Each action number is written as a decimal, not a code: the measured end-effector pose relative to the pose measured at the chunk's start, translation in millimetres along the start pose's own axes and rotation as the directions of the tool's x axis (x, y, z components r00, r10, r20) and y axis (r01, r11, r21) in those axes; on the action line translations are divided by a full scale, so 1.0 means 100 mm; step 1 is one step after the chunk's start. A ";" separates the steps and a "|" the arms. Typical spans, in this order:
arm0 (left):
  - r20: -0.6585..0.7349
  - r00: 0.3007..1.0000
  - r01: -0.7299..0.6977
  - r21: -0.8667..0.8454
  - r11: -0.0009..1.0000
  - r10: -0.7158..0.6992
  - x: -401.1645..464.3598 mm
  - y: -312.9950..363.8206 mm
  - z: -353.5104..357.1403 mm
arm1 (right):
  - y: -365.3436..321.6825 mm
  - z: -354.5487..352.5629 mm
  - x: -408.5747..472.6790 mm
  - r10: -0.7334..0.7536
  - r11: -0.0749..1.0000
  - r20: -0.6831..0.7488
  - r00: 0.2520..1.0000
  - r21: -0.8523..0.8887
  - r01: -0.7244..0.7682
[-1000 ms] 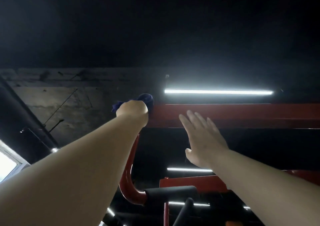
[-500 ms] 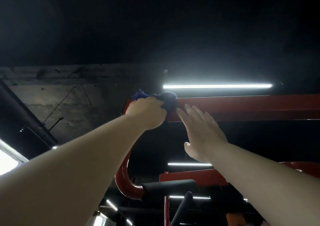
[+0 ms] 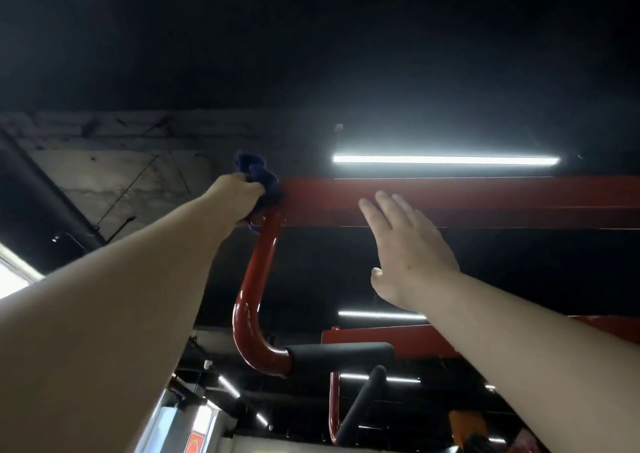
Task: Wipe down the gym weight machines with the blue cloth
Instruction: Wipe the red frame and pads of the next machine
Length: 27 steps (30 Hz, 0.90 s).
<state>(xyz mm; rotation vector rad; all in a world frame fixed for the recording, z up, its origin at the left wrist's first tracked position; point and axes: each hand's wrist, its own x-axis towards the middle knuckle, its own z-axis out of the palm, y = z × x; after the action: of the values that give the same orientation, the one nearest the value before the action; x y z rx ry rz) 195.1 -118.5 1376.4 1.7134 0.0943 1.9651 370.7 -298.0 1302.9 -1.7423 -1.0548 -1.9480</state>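
blue cloth point(image 3: 260, 176) bunched in left grip point(image 3: 239, 194) against red beam point(image 3: 450, 199)

Two bare forearms, no sleeves, left hand point(image 3: 235, 198) and right hand point(image 3: 407, 248) without gloves or jewellery.

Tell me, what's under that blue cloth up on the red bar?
The blue cloth, bunched in the left hand, presses on the left end of the red crossbar, where the curved red handle joins. The joint itself is covered. The right hand is open, empty.
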 end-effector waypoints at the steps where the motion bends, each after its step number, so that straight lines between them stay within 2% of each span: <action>1: 0.055 0.996 0.067 -0.079 0.995 -0.063 -0.11 0.03 -0.05 | 0.00 -0.01 0.00 -0.002 1.000 -0.001 1.000 0.001 0.002; 3: 0.205 0.972 0.152 -0.166 0.974 -0.117 -0.26 -0.01 -0.14 | 0.01 -0.01 0.00 -0.001 1.000 -0.004 1.000 -0.007 0.001; 5: 0.277 0.957 0.115 -0.112 0.987 -0.080 -0.33 -0.01 -0.16 | -0.01 0.00 -0.01 0.011 1.000 -0.011 1.000 -0.011 -0.011; 7: 0.136 0.990 0.033 -0.006 0.999 -0.032 -0.35 0.00 -0.11 | -0.06 0.01 0.00 0.030 1.000 -0.022 0.999 0.000 -0.030; 9: 0.006 1.000 -0.014 -0.036 0.999 0.014 -0.32 -0.03 -0.07 | -0.10 0.02 -0.01 0.055 0.998 -0.016 0.998 0.006 -0.055; 12: 0.089 0.994 0.085 -0.209 0.974 -0.067 -0.28 -0.13 -0.02 | -0.13 0.03 -0.01 0.067 0.997 -0.016 0.998 -0.035 -0.067; 14: 0.109 0.983 0.160 -0.097 0.982 -0.149 -0.39 -0.15 -0.01 | -0.14 0.02 -0.01 0.076 0.996 -0.016 0.997 -0.041 -0.076; 15: 0.040 0.995 0.087 0.083 0.993 -0.090 -0.46 -0.14 -0.01 | -0.15 0.02 -0.02 0.085 0.996 -0.012 0.996 -0.036 -0.085; 16: -0.063 0.997 -0.035 0.161 0.986 0.045 -0.50 -0.15 -0.01 | -0.17 0.02 -0.02 0.097 0.995 -0.006 0.995 -0.027 -0.097; 18: -0.079 0.964 -0.223 0.275 0.935 0.253 -0.65 -0.14 0.01 | -0.20 0.00 -0.01 0.112 0.994 0.010 0.994 -0.006 -0.112; 19: -0.027 0.952 -0.276 0.365 0.889 0.306 -0.70 -0.09 0.04 | -0.21 -0.02 -0.01 0.116 0.993 0.019 0.993 -0.001 -0.116; 22: 0.001 0.971 -0.213 0.452 0.866 0.238 -0.68 0.04 0.14 | -0.23 -0.11 0.01 0.120 0.992 0.052 0.991 0.036 -0.122; 24: 0.010 0.979 -0.179 0.528 0.830 0.205 -0.70 0.07 0.14 | -0.27 -0.20 -0.02 0.149 0.979 0.030 0.988 0.136 -0.151; 27: 0.172 0.962 -0.271 0.666 0.695 0.211 -0.87 -0.08 0.08 | -0.45 -0.24 -0.24 0.131 0.934 -0.036 0.991 0.340 -0.111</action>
<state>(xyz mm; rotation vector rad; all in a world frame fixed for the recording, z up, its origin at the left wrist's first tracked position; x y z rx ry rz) 210.2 -151.1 1296.0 2.3730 0.6829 2.2062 327.7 -289.8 1266.9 -1.5146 -1.1525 -1.6201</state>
